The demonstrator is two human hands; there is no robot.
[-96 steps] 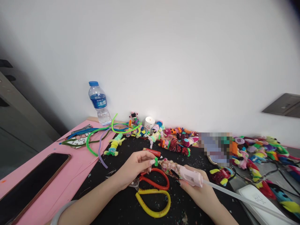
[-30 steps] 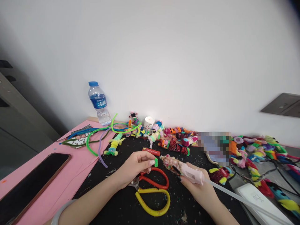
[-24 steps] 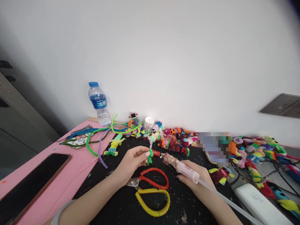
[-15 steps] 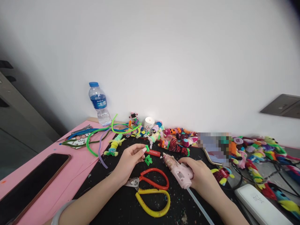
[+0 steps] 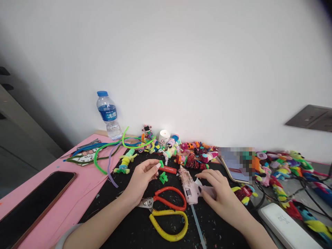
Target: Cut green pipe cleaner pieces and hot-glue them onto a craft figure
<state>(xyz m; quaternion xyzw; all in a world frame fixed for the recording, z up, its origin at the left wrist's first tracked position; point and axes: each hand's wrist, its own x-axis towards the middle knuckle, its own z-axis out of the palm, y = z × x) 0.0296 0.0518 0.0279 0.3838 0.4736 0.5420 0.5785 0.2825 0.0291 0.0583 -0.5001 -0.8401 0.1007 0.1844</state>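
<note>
My left hand (image 5: pixel 142 178) is closed, pinching a small green fuzzy pipe-cleaner piece (image 5: pixel 161 163) between thumb and forefinger. Just below its fingertips, a green pipe-cleaner cluster (image 5: pixel 163 178) lies on the black mat (image 5: pixel 135 224). A red stick with printing (image 5: pixel 169 169) lies behind the pinched piece. My right hand (image 5: pixel 219 193) is open, fingers apart, over the handle of a pale pink glue gun (image 5: pixel 190 193) lying on the mat. The gun's nozzle is crusted and points away; a clear glue stick (image 5: pixel 198 224) sticks out behind. Scissors (image 5: pixel 168 214) with red and yellow handles lie between my forearms.
Several pipe-cleaner figures (image 5: pixel 192 160) line the wall, around a white paper cup (image 5: pixel 164 137). A water bottle (image 5: pixel 108 116) and loose pipe cleaners (image 5: pixel 97 162) are at left, with a dark phone (image 5: pixel 38 204) nearer. Another phone (image 5: pixel 234 169), a white power bank (image 5: pixel 287 221) and cables lie right.
The glue gun has shifted left and turned, and now rests on the mat. My right hand's fingers have loosened from around it. My left hand keeps its pinch on the green piece.
</note>
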